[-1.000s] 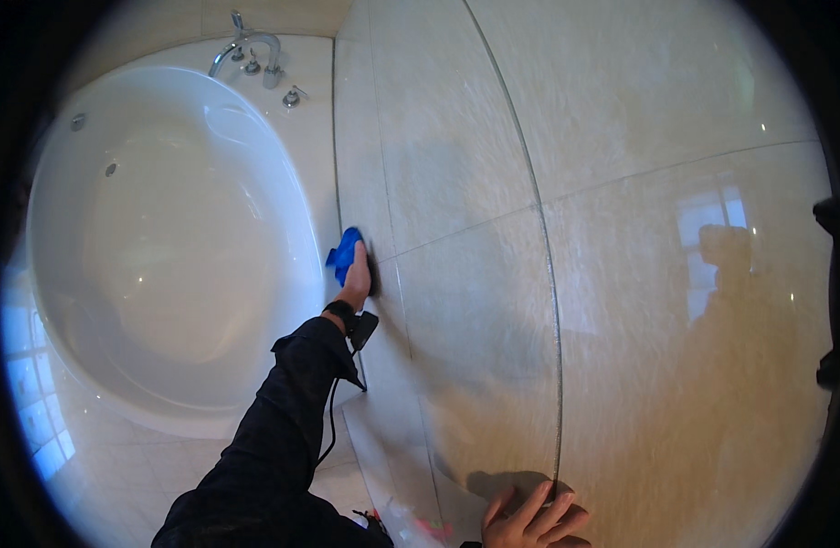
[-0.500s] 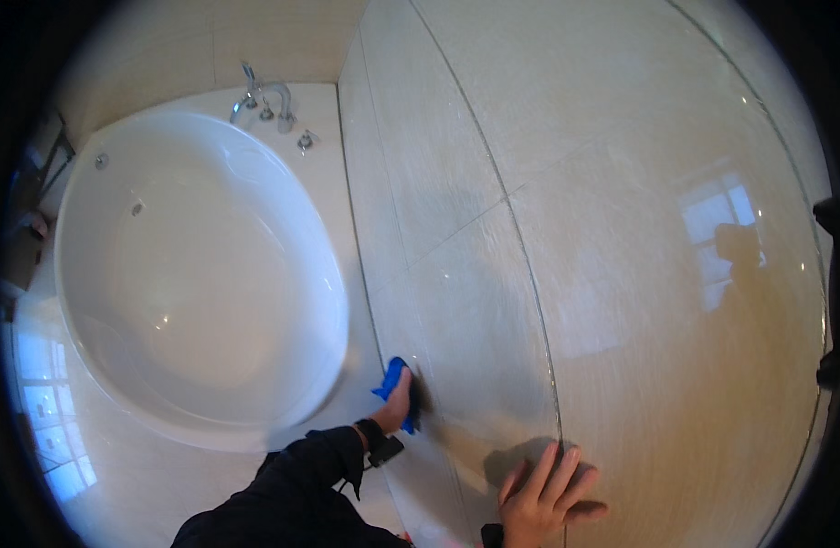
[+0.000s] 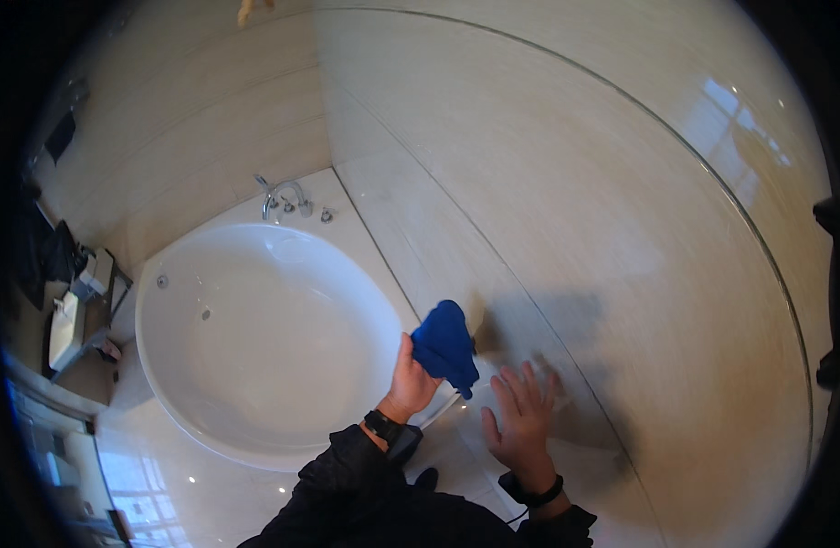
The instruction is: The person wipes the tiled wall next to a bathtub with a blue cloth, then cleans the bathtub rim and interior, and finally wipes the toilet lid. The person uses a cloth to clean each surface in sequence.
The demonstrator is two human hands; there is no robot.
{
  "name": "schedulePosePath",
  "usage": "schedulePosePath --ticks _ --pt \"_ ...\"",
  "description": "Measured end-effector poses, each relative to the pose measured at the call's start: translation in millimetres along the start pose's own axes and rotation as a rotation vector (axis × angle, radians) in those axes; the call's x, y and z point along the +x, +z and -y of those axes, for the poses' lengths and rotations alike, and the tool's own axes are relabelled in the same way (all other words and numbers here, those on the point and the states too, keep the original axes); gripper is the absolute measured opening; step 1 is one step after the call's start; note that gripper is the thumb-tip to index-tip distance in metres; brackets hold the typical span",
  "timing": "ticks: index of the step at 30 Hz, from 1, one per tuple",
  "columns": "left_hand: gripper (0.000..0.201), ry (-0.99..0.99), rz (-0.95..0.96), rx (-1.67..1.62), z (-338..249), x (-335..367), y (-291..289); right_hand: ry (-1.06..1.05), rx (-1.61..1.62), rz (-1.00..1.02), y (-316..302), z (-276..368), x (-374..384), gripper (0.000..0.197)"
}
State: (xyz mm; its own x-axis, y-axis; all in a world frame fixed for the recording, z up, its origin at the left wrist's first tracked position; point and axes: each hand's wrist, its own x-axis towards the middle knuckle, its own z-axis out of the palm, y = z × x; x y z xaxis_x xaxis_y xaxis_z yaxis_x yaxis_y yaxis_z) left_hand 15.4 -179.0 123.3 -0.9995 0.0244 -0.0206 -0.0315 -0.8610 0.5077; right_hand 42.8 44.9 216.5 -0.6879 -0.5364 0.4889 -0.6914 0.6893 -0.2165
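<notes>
My left hand [image 3: 411, 382] holds a blue cloth [image 3: 445, 345], its fingers mostly behind the folds. The cloth is bunched and hangs over the right side of the hand, near the rim of a white oval bathtub [image 3: 274, 320]. To the right, my right hand [image 3: 520, 416] has its fingers spread and nothing in them. It is beside the glossy beige tiled wall [image 3: 621, 301]; I cannot tell whether it touches the tiles. Both wrists carry black bands, and my sleeves are dark.
A chrome tap set [image 3: 287, 198] stands on the tub's far ledge. At far left, a white basin [image 3: 66, 331] sits on a dark stand. Pale, shiny floor [image 3: 210, 484] lies below the tub. My dark shoe [image 3: 426, 479] shows between my arms.
My left hand has lifted the blue cloth from low by the wall, and more of the cloth shows. My right hand has shifted from its place on the wall. The view has swung, showing more room.
</notes>
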Motion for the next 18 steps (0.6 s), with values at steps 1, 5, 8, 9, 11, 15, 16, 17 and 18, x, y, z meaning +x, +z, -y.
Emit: schedulePosePath --ticks 1,5,8,9,11,15,16,17,18 --pt "0.089 0.005 0.019 -0.022 -3.4 -4.9 -3.4 0.015 0.053 -0.005 -1.7 4.9 -14.8 0.045" --pt "0.092 0.054 0.054 -0.04 -11.1 -27.8 5.2 0.207 0.482 0.139 18.4 0.9 -79.2 0.045" --pt "0.09 0.011 0.046 -0.05 -0.3 -38.6 16.6 0.277 0.78 0.221 22.0 2.8 -108.4 0.046" --pt "0.089 -0.017 0.037 -0.038 6.0 -44.7 20.1 0.296 0.85 0.264 19.3 6.5 -114.9 0.048" --pt "0.089 -0.07 0.016 -0.015 21.7 -57.5 28.4 0.358 0.895 0.34 24.8 10.1 -125.9 0.049" --pt "0.084 -0.228 0.136 -0.063 51.4 -81.8 47.2 0.372 0.959 0.363 66.3 -0.6 -153.6 0.048" --pt "0.083 -0.241 0.138 -0.011 53.4 -93.1 52.6 0.336 1.006 0.321 67.2 4.1 -151.1 0.047" --pt "0.082 -0.252 0.14 0.041 55.8 -105.9 59.8 0.298 1.053 0.279 68.6 8.7 -147.2 0.047" --pt "0.081 -0.264 0.149 0.082 59.8 -112.9 64.2 0.262 1.086 0.24 69.9 8.6 -145.1 0.046"
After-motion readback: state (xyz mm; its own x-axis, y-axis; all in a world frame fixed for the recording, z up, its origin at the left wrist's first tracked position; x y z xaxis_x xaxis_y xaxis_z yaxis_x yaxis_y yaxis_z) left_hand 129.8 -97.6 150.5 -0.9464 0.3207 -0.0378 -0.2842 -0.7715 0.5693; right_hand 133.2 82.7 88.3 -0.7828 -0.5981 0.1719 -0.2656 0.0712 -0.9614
